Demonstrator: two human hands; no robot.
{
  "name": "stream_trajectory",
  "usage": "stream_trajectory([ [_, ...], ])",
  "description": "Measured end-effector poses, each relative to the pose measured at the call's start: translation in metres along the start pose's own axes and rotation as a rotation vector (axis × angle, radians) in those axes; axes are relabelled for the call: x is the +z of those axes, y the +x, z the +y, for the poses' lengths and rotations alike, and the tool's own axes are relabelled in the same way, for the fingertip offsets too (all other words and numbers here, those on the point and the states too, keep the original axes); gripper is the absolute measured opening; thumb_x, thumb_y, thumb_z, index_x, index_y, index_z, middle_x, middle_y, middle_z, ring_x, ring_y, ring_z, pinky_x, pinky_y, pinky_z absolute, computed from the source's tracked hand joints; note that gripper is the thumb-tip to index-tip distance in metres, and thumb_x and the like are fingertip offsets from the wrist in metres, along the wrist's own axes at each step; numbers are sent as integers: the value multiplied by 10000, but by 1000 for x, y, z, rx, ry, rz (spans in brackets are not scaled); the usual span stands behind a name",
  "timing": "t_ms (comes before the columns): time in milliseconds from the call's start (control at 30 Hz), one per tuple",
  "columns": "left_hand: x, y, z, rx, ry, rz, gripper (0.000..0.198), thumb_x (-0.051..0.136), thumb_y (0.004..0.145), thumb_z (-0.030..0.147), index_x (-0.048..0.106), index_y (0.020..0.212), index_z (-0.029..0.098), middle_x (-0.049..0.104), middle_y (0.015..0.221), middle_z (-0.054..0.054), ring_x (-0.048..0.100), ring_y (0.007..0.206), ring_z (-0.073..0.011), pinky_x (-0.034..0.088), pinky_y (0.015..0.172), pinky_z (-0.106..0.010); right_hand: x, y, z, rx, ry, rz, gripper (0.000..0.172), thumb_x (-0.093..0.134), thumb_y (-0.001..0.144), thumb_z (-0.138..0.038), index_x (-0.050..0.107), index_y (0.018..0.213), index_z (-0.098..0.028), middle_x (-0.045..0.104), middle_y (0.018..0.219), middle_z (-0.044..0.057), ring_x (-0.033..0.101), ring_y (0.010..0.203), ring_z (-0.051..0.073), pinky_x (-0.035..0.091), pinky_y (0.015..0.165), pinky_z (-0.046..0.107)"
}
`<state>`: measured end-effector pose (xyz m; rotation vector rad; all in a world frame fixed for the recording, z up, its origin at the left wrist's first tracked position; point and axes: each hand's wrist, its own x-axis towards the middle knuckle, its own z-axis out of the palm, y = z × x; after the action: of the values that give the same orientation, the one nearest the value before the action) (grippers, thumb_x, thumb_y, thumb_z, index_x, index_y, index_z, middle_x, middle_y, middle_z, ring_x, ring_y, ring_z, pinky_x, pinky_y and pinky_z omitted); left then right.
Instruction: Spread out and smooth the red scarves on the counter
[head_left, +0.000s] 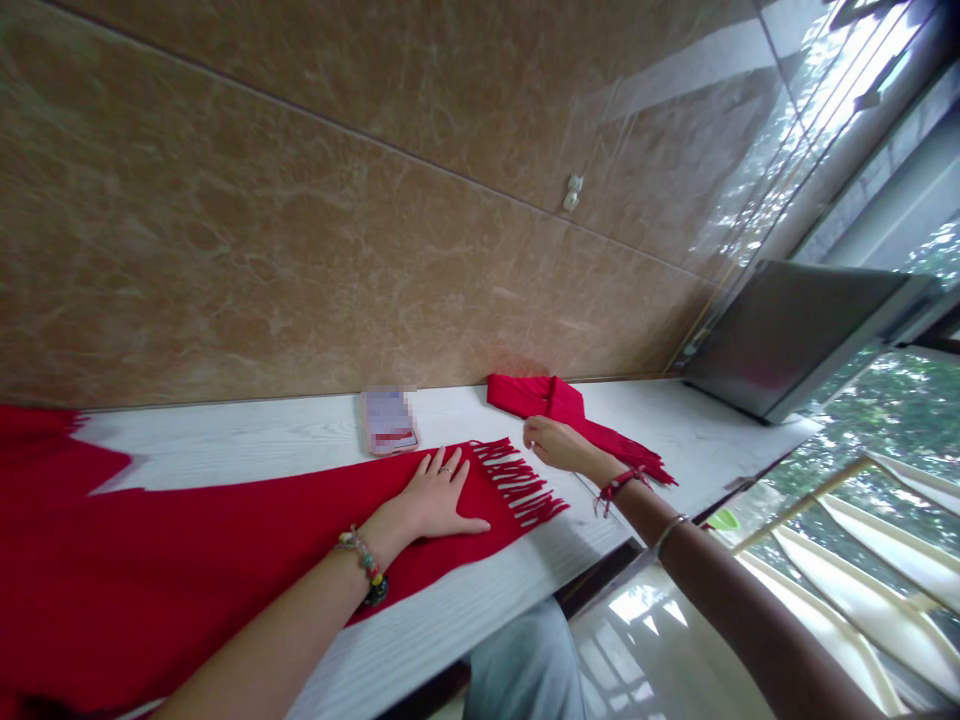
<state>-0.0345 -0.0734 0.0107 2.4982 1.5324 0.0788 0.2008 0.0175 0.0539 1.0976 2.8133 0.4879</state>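
A wide red fringed scarf lies spread over the white tabletop, its tasselled end pointing right. My left hand presses flat on it near that fringe, fingers spread, a ring on one finger. To the right, my right hand hovers or rests just beyond the tassels, its fingers curled closed; whether anything is in them is hidden. Just behind it sits a folded red scarf, with a fringed tail trailing to the right. I cannot tell whether the right hand touches it.
A phone in a pale case lies against the scarf's far edge. Brown marbled wall tiles rise behind the white table. A grey box-like appliance stands at the right end. A pale slatted rack is beyond the table edge.
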Motion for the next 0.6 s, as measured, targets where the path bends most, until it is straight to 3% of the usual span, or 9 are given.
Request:
stream_trajectory([
  [100, 0, 0, 0, 0, 2, 5, 1058, 343, 623, 794, 179, 1369, 61, 101, 1432, -186, 13, 1303, -363, 80, 1035, -482, -8, 22, -32, -83, 127, 120, 209, 416, 832, -143, 567, 976, -144, 556, 1016, 79, 489, 961, 128, 389, 840, 241],
  [200, 1, 0, 0, -6, 11, 7, 1063, 332, 621, 799, 182, 1368, 58, 111, 1430, -188, 14, 1304, -358, 74, 1039, -474, -3, 41, -55, -155, 205, 110, 178, 451, 805, -157, 584, 923, -145, 588, 949, 70, 510, 916, 135, 390, 827, 244],
  [267, 1, 0, 0, -14, 18, 1, 1068, 327, 620, 801, 172, 1371, 58, 92, 1433, -185, 7, 1304, -358, 71, 1040, -471, 6, 44, -52, -116, 189, 84, 168, 458, 777, -127, 601, 865, -134, 607, 879, 75, 532, 860, 147, 401, 787, 249],
  [367, 1, 0, 0, -12, 10, -11, 1080, 321, 613, 807, 147, 1377, 64, 63, 1437, -174, 2, 1302, -364, 70, 1039, -476, 18, 36, -27, -25, 157, 76, 180, 442, 752, -86, 614, 795, -116, 620, 812, 91, 552, 797, 160, 407, 730, 251],
  [467, 2, 0, 0, -8, -5, -6, 1091, 326, 602, 813, 144, 1378, 68, 59, 1437, -169, 2, 1300, -370, 75, 1036, -483, 18, 26, -8, 23, 138, 86, 191, 427, 748, -81, 615, 746, -116, 620, 768, 99, 555, 774, 171, 407, 693, 252],
  [600, 2, 1, 0, -10, -4, 11, 1084, 333, 601, 809, 181, 1370, 60, 93, 1433, -174, 9, 1303, -362, 74, 1039, -474, 6, 26, -24, -16, 169, 138, 197, 413, 776, -115, 601, 834, -133, 615, 853, 87, 535, 846, 161, 404, 747, 250],
])
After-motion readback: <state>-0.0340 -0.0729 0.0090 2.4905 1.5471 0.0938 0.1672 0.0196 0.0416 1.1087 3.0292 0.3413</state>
